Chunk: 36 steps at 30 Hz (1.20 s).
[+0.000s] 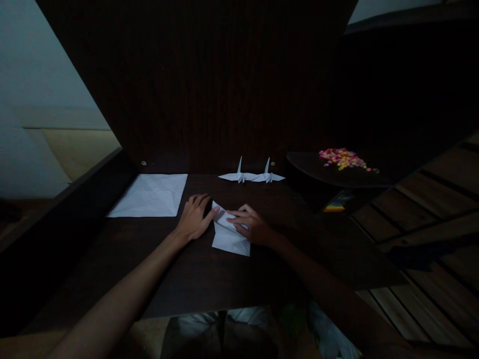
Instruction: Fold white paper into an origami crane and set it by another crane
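Two bare forearms (127, 289) come nearest the camera, and between their hands a folded white paper (231, 240) lies on the desk (187, 279), its long axis running away and leftward. The left hand (194, 218), unclenched, sets its thumb on the near-side edge; the right hand (256, 228) covers the paper's right portion (pinching or just pressing, I cannot tell), and dimness obscures the creases.
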Each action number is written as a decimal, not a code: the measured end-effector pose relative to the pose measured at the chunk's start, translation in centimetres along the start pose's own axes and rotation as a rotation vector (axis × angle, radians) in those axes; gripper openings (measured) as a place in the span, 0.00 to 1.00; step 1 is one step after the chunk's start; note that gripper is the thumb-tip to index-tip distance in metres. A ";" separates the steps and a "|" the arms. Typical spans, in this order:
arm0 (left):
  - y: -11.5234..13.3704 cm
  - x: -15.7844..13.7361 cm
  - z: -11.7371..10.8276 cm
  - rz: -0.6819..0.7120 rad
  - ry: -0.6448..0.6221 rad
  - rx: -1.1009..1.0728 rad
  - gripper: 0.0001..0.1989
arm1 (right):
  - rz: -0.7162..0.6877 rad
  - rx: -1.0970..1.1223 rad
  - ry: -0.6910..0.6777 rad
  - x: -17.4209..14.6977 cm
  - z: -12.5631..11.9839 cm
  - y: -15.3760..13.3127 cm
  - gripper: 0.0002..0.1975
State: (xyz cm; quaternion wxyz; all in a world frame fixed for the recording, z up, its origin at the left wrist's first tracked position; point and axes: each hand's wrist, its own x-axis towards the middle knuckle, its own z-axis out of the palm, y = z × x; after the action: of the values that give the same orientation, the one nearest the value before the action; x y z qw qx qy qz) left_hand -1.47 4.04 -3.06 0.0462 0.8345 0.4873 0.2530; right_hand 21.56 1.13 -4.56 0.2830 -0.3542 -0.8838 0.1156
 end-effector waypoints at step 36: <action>1.0 0.2 -0.5 -0.085 -0.147 -0.618 0.14 | 0.339 0.442 0.189 0.5 -0.4 -0.7 0.20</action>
State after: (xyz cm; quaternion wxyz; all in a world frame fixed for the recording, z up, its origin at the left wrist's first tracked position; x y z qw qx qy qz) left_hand -0.82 3.58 -2.22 0.3432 0.7759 0.4170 0.3260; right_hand 21.09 0.98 -3.68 0.4112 -0.4358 -0.7349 0.3175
